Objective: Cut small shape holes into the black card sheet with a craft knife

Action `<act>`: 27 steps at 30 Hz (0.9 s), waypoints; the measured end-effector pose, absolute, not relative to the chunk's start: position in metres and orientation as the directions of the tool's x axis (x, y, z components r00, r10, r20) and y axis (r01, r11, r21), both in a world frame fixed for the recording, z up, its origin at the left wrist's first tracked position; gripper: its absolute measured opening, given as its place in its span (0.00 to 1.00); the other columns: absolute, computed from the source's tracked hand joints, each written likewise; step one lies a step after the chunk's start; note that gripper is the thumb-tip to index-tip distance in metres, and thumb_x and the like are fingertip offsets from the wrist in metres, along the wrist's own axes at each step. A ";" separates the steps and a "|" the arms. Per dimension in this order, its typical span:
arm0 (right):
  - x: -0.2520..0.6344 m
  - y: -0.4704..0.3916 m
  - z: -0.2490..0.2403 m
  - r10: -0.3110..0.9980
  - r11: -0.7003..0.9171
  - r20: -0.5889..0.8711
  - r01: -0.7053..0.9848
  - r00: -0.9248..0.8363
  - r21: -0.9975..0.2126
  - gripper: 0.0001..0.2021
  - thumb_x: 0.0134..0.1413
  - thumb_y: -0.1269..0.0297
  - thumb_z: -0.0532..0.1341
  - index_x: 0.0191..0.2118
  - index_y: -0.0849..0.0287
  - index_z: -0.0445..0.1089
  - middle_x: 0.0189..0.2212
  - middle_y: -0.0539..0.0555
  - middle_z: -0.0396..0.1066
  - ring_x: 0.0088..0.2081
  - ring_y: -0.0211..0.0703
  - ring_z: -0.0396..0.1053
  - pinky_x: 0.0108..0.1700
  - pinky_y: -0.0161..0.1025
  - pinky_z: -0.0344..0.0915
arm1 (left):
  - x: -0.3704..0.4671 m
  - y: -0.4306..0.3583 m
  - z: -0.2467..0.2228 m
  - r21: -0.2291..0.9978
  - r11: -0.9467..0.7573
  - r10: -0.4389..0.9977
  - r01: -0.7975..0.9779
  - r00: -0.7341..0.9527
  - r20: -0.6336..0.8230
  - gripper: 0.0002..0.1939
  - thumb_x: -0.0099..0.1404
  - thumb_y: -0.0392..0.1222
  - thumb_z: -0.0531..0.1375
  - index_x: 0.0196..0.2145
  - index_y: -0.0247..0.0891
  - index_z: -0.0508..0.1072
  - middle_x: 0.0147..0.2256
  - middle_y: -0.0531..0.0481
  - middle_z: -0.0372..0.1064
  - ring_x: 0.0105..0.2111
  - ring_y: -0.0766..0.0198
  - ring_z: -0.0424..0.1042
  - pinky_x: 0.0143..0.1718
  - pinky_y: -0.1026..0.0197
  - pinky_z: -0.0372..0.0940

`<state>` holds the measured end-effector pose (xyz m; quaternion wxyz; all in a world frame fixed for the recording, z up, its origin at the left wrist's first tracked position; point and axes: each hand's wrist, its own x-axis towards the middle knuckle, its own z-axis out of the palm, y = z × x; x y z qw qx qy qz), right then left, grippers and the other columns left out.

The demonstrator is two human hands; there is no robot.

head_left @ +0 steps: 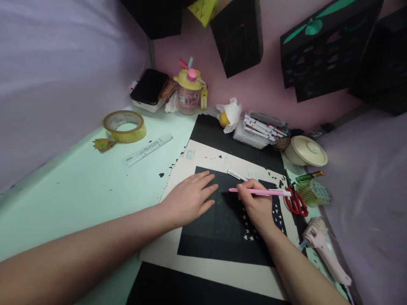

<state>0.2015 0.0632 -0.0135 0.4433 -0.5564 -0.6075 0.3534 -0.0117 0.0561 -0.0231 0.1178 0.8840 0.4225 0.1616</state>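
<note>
A sheet of black paper [203,237] lies on a larger white board [165,254]; star and triangle shapes are cut through its right part. My left hand [187,199] rests flat on the paper's left side, fingers stretched out. In my right hand [259,207] is a pink pen [263,192], held nearly level above the paper with its tip pointing left. Just beyond that hand, a white pen-like tool [237,175] lies at the sheet's upper edge. Small black cut-out scraps are scattered around the board.
Left of the board lie a clear ruler [148,149] and a tape roll [125,126]. A drink cup [189,91], a case of markers [260,129] and a lidded bowl [307,151] line the back. Red-handled scissors [297,202] and a glue gun [326,250] are at right.
</note>
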 end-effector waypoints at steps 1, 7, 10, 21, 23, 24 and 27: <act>0.202 0.064 -0.013 0.985 0.148 0.168 0.367 0.024 -0.918 0.16 0.53 0.59 0.62 0.19 0.58 0.62 0.15 0.46 0.61 0.20 0.35 0.58 0.24 0.34 0.57 | -0.012 0.056 -0.023 0.347 -0.613 0.786 0.710 0.590 0.182 0.22 0.68 0.49 0.52 0.55 0.38 0.67 0.60 0.41 0.57 0.62 0.51 0.53 0.59 0.47 0.55; 0.203 0.067 -0.015 0.990 0.124 0.141 0.358 0.021 -0.925 0.09 0.54 0.58 0.62 0.31 0.58 0.72 0.17 0.47 0.65 0.19 0.36 0.61 0.23 0.35 0.59 | -0.012 0.056 -0.024 0.365 -0.609 0.789 0.704 0.585 0.189 0.21 0.68 0.49 0.51 0.55 0.38 0.67 0.60 0.42 0.57 0.62 0.51 0.53 0.60 0.48 0.54; 0.205 0.067 -0.015 0.996 0.087 0.070 0.346 -0.061 -0.934 0.11 0.52 0.56 0.63 0.35 0.58 0.75 0.21 0.50 0.70 0.21 0.37 0.65 0.24 0.35 0.63 | -0.012 0.056 -0.024 0.365 -0.611 0.788 0.702 0.584 0.197 0.21 0.68 0.49 0.52 0.55 0.38 0.67 0.60 0.42 0.57 0.62 0.51 0.53 0.60 0.47 0.54; 0.208 0.067 -0.017 0.991 0.077 0.019 0.433 -0.135 -0.898 0.10 0.54 0.58 0.62 0.34 0.59 0.74 0.24 0.51 0.72 0.23 0.37 0.67 0.27 0.35 0.65 | -0.013 0.056 -0.024 0.356 -0.617 0.784 0.702 0.587 0.202 0.22 0.68 0.49 0.50 0.55 0.38 0.66 0.61 0.43 0.57 0.62 0.52 0.53 0.60 0.48 0.54; 0.208 0.066 -0.016 0.989 0.074 0.011 0.433 -0.147 -0.898 0.10 0.54 0.58 0.61 0.34 0.59 0.74 0.24 0.51 0.73 0.23 0.37 0.68 0.27 0.35 0.66 | -0.013 0.056 -0.025 0.352 -0.618 0.783 0.703 0.588 0.202 0.21 0.68 0.49 0.50 0.55 0.38 0.66 0.61 0.43 0.57 0.62 0.52 0.53 0.60 0.48 0.54; 0.208 0.066 -0.016 0.989 0.074 0.008 0.435 -0.151 -0.898 0.10 0.55 0.58 0.61 0.34 0.59 0.74 0.24 0.51 0.73 0.24 0.38 0.68 0.27 0.35 0.66 | -0.013 0.056 -0.025 0.352 -0.618 0.783 0.703 0.588 0.202 0.21 0.68 0.49 0.51 0.55 0.38 0.66 0.61 0.42 0.57 0.62 0.52 0.53 0.60 0.48 0.54; 0.208 0.066 -0.016 0.987 0.079 0.007 0.443 -0.160 -0.893 0.11 0.55 0.57 0.61 0.35 0.60 0.74 0.24 0.52 0.73 0.24 0.38 0.68 0.27 0.35 0.66 | -0.013 0.056 -0.025 0.350 -0.619 0.783 0.703 0.589 0.201 0.22 0.68 0.49 0.51 0.55 0.38 0.66 0.60 0.42 0.57 0.62 0.52 0.53 0.60 0.48 0.54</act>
